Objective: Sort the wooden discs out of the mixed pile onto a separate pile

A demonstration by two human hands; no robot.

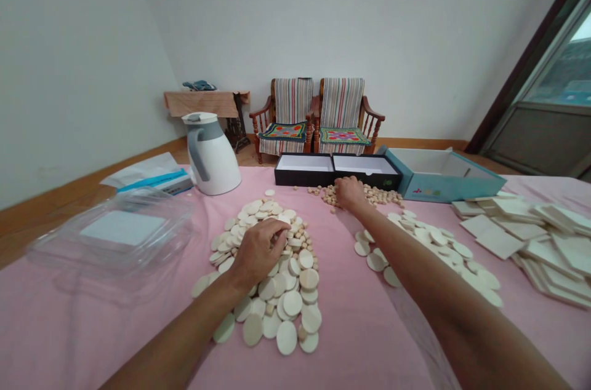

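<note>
Discs of pale flat wood (292, 303) heap on pink cloth (351, 322), around the left hand (260, 248), whose curled forefinger and thumb nearly meet; from afar I cannot tell if they pinch anything. Farther out, small tan wooden pieces (382, 195) run in a left-to-right band; the right hand (349, 193), the nearer one, is down at them, fingertips hidden, its grip unreadable to me. Behind stand open black, white-lined boxes (303, 178), then striped-cloth wooden armchairs (294, 101) and a plain white wall (323, 15).

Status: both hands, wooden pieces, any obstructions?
Left hand at wooden discs, grip unclear. Right hand at small wooden pieces, grip unclear. Black boxes close beyond right hand.
</note>
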